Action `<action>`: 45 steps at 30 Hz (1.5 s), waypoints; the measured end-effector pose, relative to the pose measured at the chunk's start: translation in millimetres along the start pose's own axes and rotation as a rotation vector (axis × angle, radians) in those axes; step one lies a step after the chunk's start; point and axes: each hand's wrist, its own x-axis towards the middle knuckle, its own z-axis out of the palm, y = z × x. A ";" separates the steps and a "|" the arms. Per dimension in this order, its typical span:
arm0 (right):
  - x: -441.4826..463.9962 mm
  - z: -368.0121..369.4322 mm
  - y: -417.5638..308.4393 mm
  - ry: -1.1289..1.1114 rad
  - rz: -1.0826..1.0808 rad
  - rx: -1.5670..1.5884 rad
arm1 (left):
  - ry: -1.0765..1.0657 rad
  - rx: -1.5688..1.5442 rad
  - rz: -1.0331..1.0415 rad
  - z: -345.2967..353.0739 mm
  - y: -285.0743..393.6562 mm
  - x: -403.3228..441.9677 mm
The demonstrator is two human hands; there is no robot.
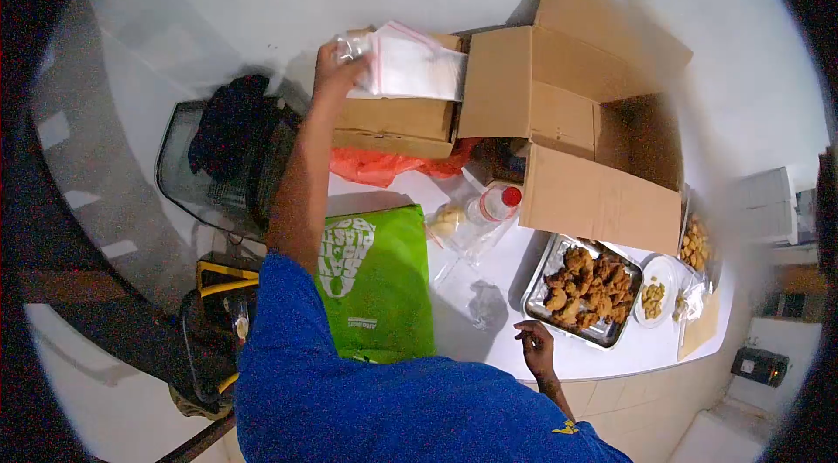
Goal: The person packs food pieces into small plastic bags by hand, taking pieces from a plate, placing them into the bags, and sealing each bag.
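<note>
My left hand (339,70) reaches far forward, its fingers closed on crumpled clear plastic that looks like a plastic bag (353,46). Beside it a stack of clear zip bags (415,66) with pinkish edges lies on a flat cardboard box (393,123). My right hand (535,345) is held low near the table's front edge, fingers loosely bent and apart, with nothing in them. Just beyond it sits a metal tray (530,299) of fried brown pieces, probably chicken (585,288). A crumpled clear plastic piece (487,304) lies to its left.
A large open carton (497,83) stands at the back right. Also on the table (458,345) are a green bag (384,288), a red-capped bottle (496,204), red plastic (375,168) and a white plate (668,275) of small food pieces. A dark cloth (231,127) drapes a glass-sided case at left.
</note>
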 end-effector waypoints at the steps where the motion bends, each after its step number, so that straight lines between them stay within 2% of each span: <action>1: -1.4 -0.8 -5.0 0.009 0.007 0.005 | -0.046 -0.014 0.022 -6.8 -13.3 -8.0; 2: -2.9 -2.7 -7.2 0.017 0.016 0.011 | -0.091 -0.026 0.043 -11.8 -25.4 -16.7; 5: -17.4 -5.3 17.7 0.067 0.062 0.025 | -0.078 0.106 -0.199 -24.8 -48.8 -48.8; 8: -24.4 -4.8 17.4 0.049 0.071 0.008 | 0.043 0.262 0.008 -32.8 -58.3 -59.7; 9: -25.0 -4.9 16.2 0.039 0.060 0.001 | 0.008 0.130 0.118 -43.6 -81.2 -45.1; 12: -21.3 -4.8 13.2 0.020 0.037 -0.001 | 0.162 0.387 0.360 -58.3 -89.0 -3.4; 15: -17.5 -5.9 13.2 0.016 0.034 0.013 | 0.226 0.657 0.438 -69.8 -75.6 29.2; 18: -14.6 -6.8 17.2 0.018 0.034 -0.020 | 0.162 0.878 0.147 -62.2 -65.2 36.2; 21: -13.9 -4.9 16.1 0.056 0.041 0.037 | 0.346 1.217 0.496 -40.7 -53.8 18.8; 24: -14.0 -3.9 18.5 0.024 0.061 -0.014 | 0.354 1.145 0.793 -10.3 -14.0 7.9; 26: -10.4 0.5 16.6 0.050 0.040 -0.008 | 0.168 1.076 0.903 7.2 -13.2 25.1; 28: -5.8 2.6 14.3 0.059 0.046 0.052 | -0.076 1.171 0.704 29.0 -10.3 40.3; 31: -5.8 6.7 9.1 0.023 0.071 0.047 | -0.334 1.566 0.512 52.0 -13.7 42.3; 34: -11.7 13.9 12.5 -0.009 0.024 0.013 | -0.462 1.451 0.439 58.1 -24.8 54.1; 37: -17.0 16.9 9.2 0.023 0.052 0.050 | -0.596 1.526 0.496 67.6 10.0 43.0; 41: -18.5 13.5 8.5 0.029 0.039 0.031 | -0.328 1.366 0.688 56.6 5.1 58.2; 43: -15.7 9.9 9.5 0.028 0.010 0.021 | -0.156 1.277 0.786 50.4 26.8 57.7; 44: -14.8 7.9 9.9 0.032 0.001 0.027 | -0.025 1.040 0.687 43.1 37.3 55.0; 45: -14.1 6.4 10.1 0.035 -0.008 0.034 | 0.073 0.853 0.709 37.8 48.4 50.1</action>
